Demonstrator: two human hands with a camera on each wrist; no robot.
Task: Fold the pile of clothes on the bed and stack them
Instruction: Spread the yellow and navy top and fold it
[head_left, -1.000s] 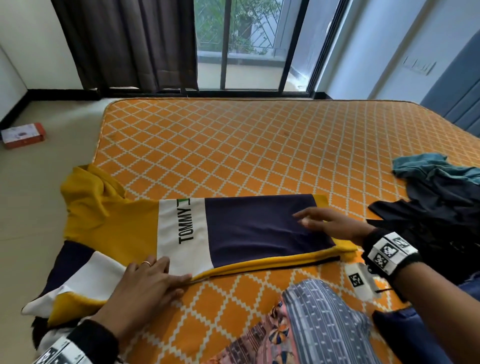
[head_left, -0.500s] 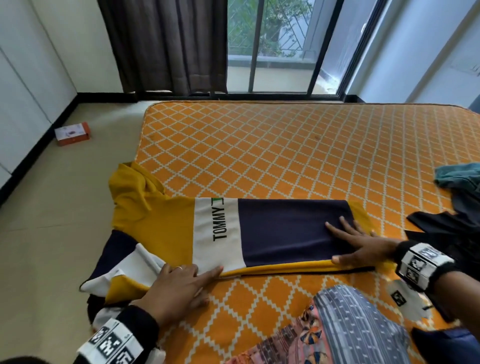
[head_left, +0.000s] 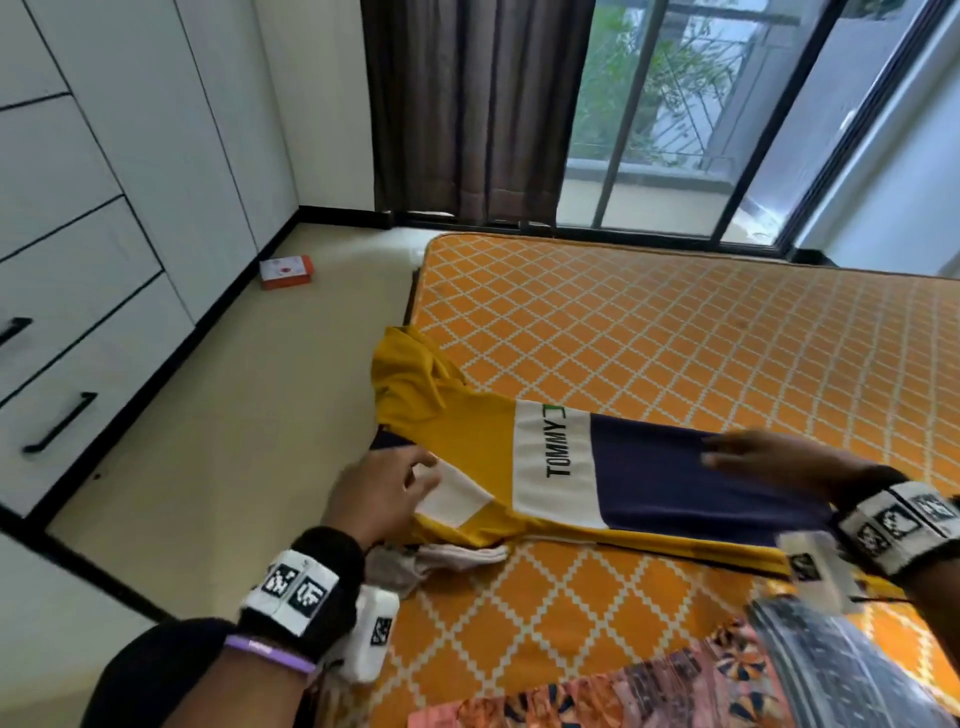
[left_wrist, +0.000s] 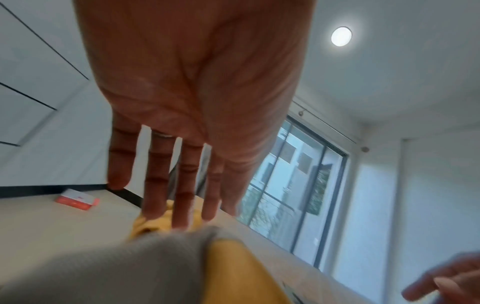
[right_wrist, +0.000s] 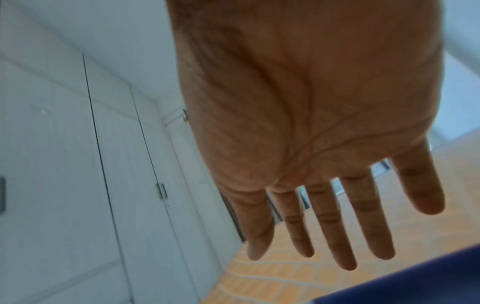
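A yellow, white and navy T-shirt (head_left: 550, 457) with TOMMY lettering lies folded lengthwise at the near left edge of the orange bed (head_left: 675, 322). Its yellow top end and one sleeve (head_left: 452, 499) hang past the mattress edge. My left hand (head_left: 384, 493) hovers over that sleeve with fingers straight and spread, holding nothing (left_wrist: 166, 185). My right hand (head_left: 769, 460) hovers flat just above the navy part, fingers straight (right_wrist: 324, 216); the navy cloth (right_wrist: 415, 283) shows below it.
A patterned pink and grey garment (head_left: 727, 675) lies at the bed's near edge. White drawers (head_left: 78, 312) line the left wall. A small orange box (head_left: 287, 271) sits on the floor. A dark curtain (head_left: 478, 104) and glass doors stand beyond the bed.
My left hand lifted off the shirt's lower edge and moved left over the hanging sleeve. My right hand rose off the navy part. The view swung left.
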